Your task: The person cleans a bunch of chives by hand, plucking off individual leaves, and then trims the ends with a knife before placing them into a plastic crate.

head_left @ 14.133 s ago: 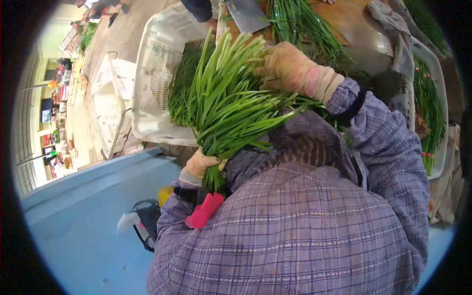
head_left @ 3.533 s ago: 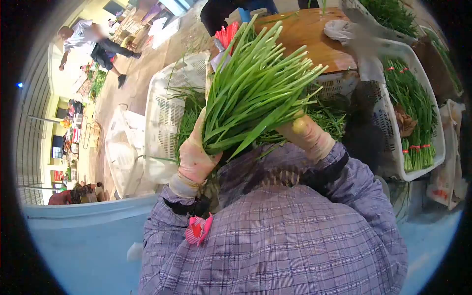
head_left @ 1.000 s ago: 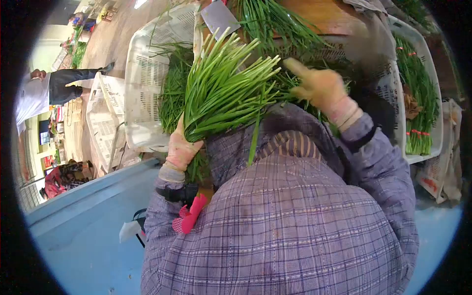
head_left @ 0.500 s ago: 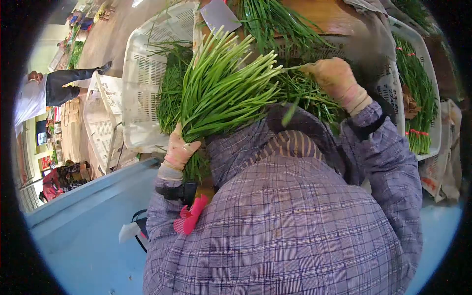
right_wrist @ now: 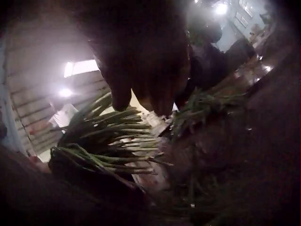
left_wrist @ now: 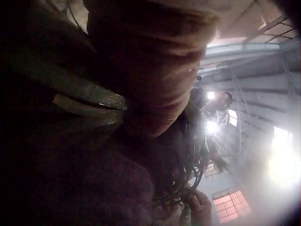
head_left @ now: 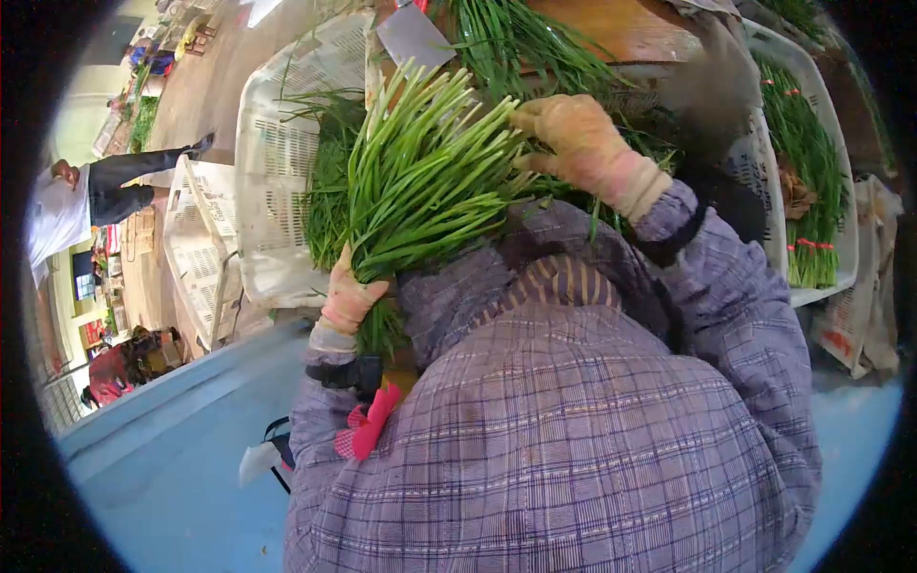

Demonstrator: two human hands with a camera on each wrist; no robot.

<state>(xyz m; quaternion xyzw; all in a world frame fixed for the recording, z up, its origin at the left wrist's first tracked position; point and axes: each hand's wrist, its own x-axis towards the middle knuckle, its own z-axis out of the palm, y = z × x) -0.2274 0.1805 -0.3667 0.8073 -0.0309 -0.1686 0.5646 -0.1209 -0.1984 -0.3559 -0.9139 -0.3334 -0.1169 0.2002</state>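
Observation:
A thick bunch of green stalks (head_left: pixel 420 181), pale ends fanned up and to the right, is gripped low down by my gloved left hand (head_left: pixel 350 298). My gloved right hand (head_left: pixel 587 148) is at the pale ends on the bunch's right side, thumb and fingers spread apart. In the right wrist view the fingers of the right hand (right_wrist: pixel 141 61) hang dark over the stalk ends (right_wrist: pixel 136 141); whether they touch a stalk is unclear. The left wrist view is mostly dark, with the left hand (left_wrist: pixel 150 70) across its top and leaves (left_wrist: pixel 89 106) beside it.
White crates stand left (head_left: pixel 277 162) and right (head_left: pixel 845 210), the right one holding banded bundles (head_left: pixel 812 253). More stalks (head_left: pixel 516 43) and a grey blade (head_left: pixel 415 38) lie on the wooden board (head_left: pixel 621 33). Another person (head_left: pixel 62 205) is at far left. A blue edge (head_left: pixel 181 377) runs below.
My right hand has moved left from over the loose greens to the pale ends, and its fingers have spread. The left hand keeps its grip on the bunch, nearly in place.

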